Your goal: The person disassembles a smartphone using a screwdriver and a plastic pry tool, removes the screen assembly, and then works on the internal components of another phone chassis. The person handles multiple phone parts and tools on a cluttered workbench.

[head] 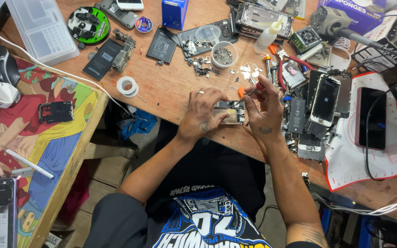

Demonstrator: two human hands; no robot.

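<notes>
Opened phone at the workbench near edge | left hand pinches its side, steadying it | right hand pinches red-handled screwdriver, tip angled into phone | screw cup toward the far edge, within reach.

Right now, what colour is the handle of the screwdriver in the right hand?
Red and orange, seen in the head view: the screwdriver in the right hand.

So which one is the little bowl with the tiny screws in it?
Look along the far side of the wooden workbench, above the two hands. The small clear round bowl stands beside the white squeeze bottle. It alone holds a heap of tiny dark screws; the lid beside it lies empty.
</notes>
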